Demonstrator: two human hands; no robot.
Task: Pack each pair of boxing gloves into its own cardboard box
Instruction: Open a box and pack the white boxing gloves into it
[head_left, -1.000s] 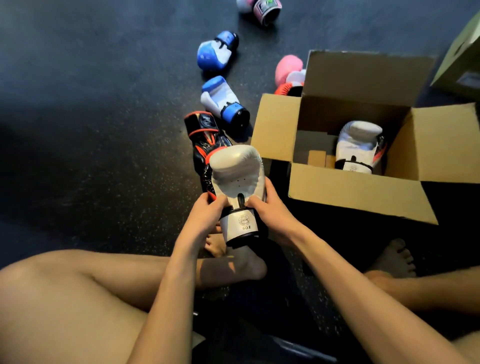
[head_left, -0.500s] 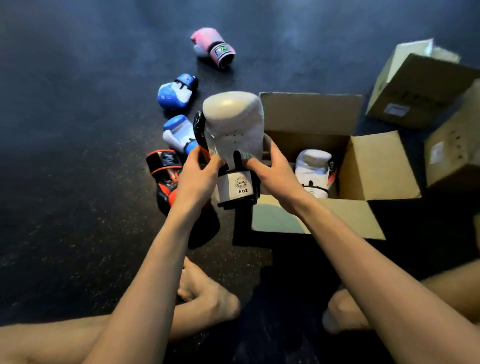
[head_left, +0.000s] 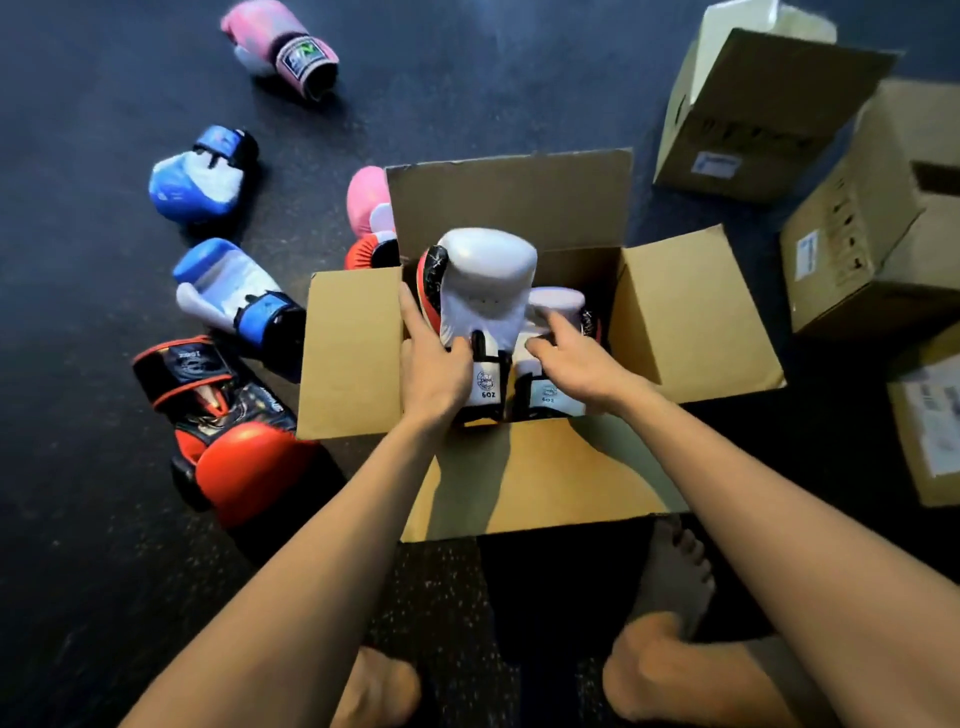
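Note:
An open cardboard box (head_left: 696, 317) stands on the dark floor in front of me. A white boxing glove (head_left: 488, 286) stands upright inside it, with my left hand (head_left: 434, 369) gripping its left side and cuff. A second white glove (head_left: 558, 306) lies beside it, lower in the box. My right hand (head_left: 574, 358) rests on that second glove, fingers spread over it. On the floor to the left lie two blue-and-white gloves (head_left: 195, 179) (head_left: 236, 291), a red-and-black glove (head_left: 228, 431) and a pink glove (head_left: 283, 47). Another pink glove (head_left: 366, 200) sits behind the box's left flap.
Three more cardboard boxes stand to the right: one open at the back (head_left: 753, 114), one closed (head_left: 878, 218), one at the right edge (head_left: 930, 415). My bare feet (head_left: 670, 639) and legs are on the floor below the open box.
Both hands carried the white glove from my lap up and over the box's near flap, then down into the box beside the other white glove. My right hand shifted onto the second glove.

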